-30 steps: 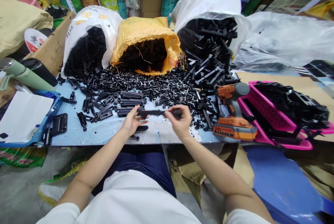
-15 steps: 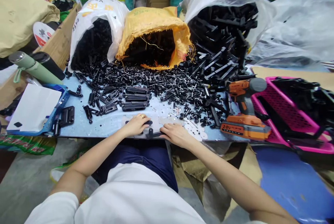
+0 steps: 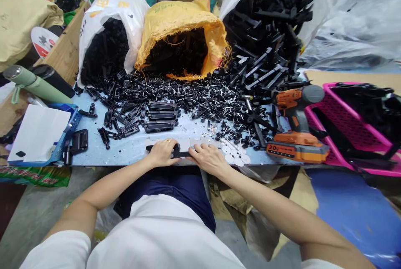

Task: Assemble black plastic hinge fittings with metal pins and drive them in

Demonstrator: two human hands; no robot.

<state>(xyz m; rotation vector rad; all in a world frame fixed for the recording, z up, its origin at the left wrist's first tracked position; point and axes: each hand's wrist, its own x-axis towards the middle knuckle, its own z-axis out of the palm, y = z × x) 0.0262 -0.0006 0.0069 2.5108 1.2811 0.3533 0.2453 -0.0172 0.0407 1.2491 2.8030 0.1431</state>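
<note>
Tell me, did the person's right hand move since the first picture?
Yes. Judged against the orange drill, the right hand has moved left, away from it, and nearer the table's front edge.

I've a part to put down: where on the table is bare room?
Mostly bare: the blue tabletop between the square black part and the left hand. A narrow strip lies between the stacked black parts and that hand. Crowded: before the yellow sack, under loose parts, and beside the drill.
</note>
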